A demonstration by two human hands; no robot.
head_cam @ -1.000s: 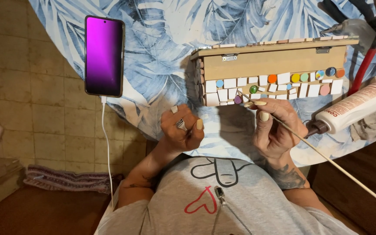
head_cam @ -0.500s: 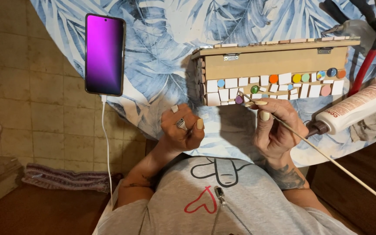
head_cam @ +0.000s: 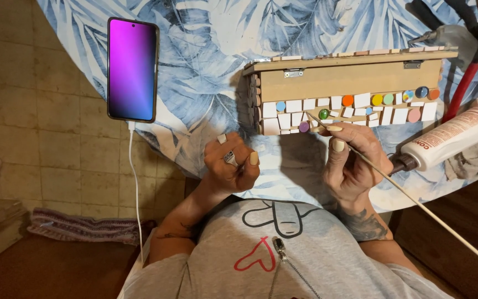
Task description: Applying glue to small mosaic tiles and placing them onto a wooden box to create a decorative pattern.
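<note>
Pinched in right hand (head_cam: 349, 160): thin wooden stick (head_cam: 416, 199), tip touching mosaic tiles on wooden box (head_cam: 349, 83) just above the fingers. Left hand (head_cam: 229, 163) curled shut, small white tile (head_cam: 222, 138) at fingertips. Glue tube (head_cam: 460, 135) right, phone (head_cam: 132, 69) far left.

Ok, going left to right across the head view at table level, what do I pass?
Phone with its white cable → left hand, closed in a fist → right hand holding a thin wooden stick to the mosaic box → white tube → red-handled tool.
</note>
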